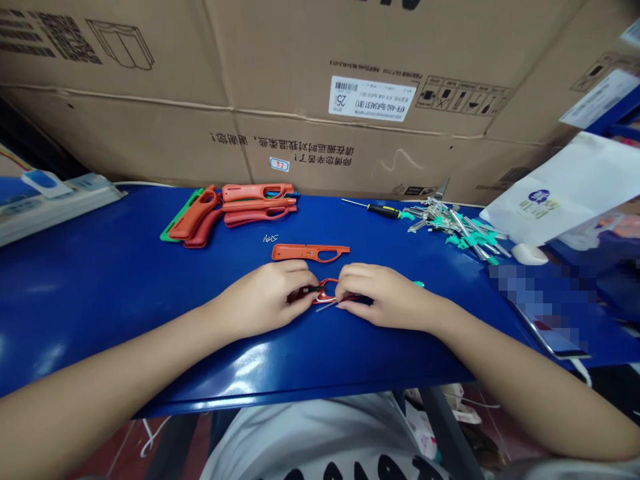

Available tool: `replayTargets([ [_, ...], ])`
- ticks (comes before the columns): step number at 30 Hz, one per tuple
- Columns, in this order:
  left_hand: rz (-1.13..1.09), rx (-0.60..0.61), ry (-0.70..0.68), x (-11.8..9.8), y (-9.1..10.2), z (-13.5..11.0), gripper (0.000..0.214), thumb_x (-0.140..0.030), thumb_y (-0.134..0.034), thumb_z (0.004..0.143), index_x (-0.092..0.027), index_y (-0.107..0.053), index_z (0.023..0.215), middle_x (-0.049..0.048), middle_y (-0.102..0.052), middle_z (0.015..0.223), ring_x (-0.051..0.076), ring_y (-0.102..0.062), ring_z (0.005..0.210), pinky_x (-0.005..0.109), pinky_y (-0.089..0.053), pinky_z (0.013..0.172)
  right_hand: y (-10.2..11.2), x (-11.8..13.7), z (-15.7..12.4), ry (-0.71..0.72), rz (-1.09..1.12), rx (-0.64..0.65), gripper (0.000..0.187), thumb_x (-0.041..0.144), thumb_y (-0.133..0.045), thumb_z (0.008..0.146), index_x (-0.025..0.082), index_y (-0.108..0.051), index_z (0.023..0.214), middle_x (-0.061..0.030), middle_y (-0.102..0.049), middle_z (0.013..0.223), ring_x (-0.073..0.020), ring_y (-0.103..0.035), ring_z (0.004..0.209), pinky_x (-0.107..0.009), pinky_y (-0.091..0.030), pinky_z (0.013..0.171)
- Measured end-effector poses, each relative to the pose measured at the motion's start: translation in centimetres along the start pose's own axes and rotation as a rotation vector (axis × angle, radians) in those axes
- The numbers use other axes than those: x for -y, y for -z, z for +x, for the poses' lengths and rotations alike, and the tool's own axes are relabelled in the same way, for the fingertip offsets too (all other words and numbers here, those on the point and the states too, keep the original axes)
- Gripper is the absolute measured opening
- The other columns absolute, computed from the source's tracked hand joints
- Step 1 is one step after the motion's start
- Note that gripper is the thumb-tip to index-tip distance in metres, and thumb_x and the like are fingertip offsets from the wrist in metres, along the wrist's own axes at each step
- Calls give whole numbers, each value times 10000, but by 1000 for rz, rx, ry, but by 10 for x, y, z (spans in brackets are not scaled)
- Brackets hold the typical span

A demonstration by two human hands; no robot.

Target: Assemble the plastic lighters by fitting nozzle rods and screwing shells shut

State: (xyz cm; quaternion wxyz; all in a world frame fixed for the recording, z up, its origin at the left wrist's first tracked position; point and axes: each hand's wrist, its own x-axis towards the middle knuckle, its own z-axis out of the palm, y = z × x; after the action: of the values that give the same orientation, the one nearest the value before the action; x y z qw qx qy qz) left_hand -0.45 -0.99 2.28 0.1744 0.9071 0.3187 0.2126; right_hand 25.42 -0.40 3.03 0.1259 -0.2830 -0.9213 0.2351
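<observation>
Brown cardboard (280,80), printed with upside-down Chinese characters, walls off the far edge of a glossy blue table (225,373) where a person in a pale shirt (300,440) works with two bare hands. Center of the scene, and center of the clock, is a red-orange casing (324,294) with a looped end, placed between the hands and partly covered by them. Thumb and fingers of the left hand (273,297) close around its left part, gripping it beside a small black piece (307,291). The right hand (380,297) meets the loop from 3 o'clock, its fingers bent and drawn together; whether they grip the casing, or the thin, pale rod (326,307) at their tips, cannot be told.

Just short of 12 o'clock, a loose orange casing (295,251) lies near the hands. Small white bits (271,238) are scattered toward 11, below a stack of red and orange casings (257,192). At 10 o'clock, more orange and red casings (193,217) overlap a green one (173,225), with a power strip (95,190) well beyond, between 9 and 10. A black-and-yellow screwdriver (384,211) points away at 1 o'clock, its handle beside a heap of metal tubes and turquoise parts (463,230) at 2. Farther along that line stands a white paper bag (560,187). A phone (555,337), partly pixelated, rests at 3 o'clock with a white cable (581,370) at its near end.
</observation>
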Motion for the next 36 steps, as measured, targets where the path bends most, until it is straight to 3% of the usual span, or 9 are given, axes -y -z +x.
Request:
replayTargets([
  [6, 7, 24, 17, -5, 2, -2, 159, -202, -593, 947, -165, -721, 1032, 27, -677, 891, 136, -644, 745, 239, -491, 663, 2, 0, -4, -66, 21, 12, 38, 222, -623, 972, 225, -611, 1008, -19, -663, 1008, -147, -611, 852, -254, -431, 718],
  [12, 20, 65, 51, -7, 2, -3, 169, -247, -579, 962, -160, -713, 1018, 35, -669, 923, 155, -648, 803, 261, -505, 715, 2, 1, -5, 3, -209, 32, 125, 274, -527, 1038, 214, -632, 1007, -45, -648, 1083, -155, -623, 833, -277, -399, 679],
  [16, -16, 48, 60, -6, 2, -2, 148, -235, -595, 958, -167, -707, 1028, 20, -671, 907, 145, -644, 802, 254, -498, 720, 4, 3, -5, -10, -125, 7, 118, 260, -529, 1032, 201, -613, 975, -36, -648, 1021, -147, -616, 843, -263, -407, 692],
  [21, -69, 42, 72, -6, 3, 0, 135, -214, -618, 939, -168, -710, 1026, 3, -656, 857, 126, -617, 751, 240, -479, 680, 7, 4, -5, -80, -31, -20, 34, 183, -566, 965, 203, -594, 968, 16, -622, 851, -106, -545, 686, -240, -384, 650],
  [31, -107, 3, 54, -6, 3, 1, 156, -144, -592, 909, -157, -710, 1010, 13, -692, 879, 122, -622, 724, 230, -477, 663, 8, 4, -5, -81, 10, -36, 122, 114, -557, 899, 213, -573, 967, 36, -577, 809, -93, -498, 641, -234, -353, 624],
  [36, -89, 6, 47, -4, 2, 1, 130, -154, -612, 931, -158, -716, 1009, 15, -693, 877, 130, -639, 762, 229, -486, 688, 7, 5, -6, -111, 34, -59, 131, 103, -560, 873, 217, -496, 859, 54, -527, 750, -92, -459, 626, -231, -321, 597],
])
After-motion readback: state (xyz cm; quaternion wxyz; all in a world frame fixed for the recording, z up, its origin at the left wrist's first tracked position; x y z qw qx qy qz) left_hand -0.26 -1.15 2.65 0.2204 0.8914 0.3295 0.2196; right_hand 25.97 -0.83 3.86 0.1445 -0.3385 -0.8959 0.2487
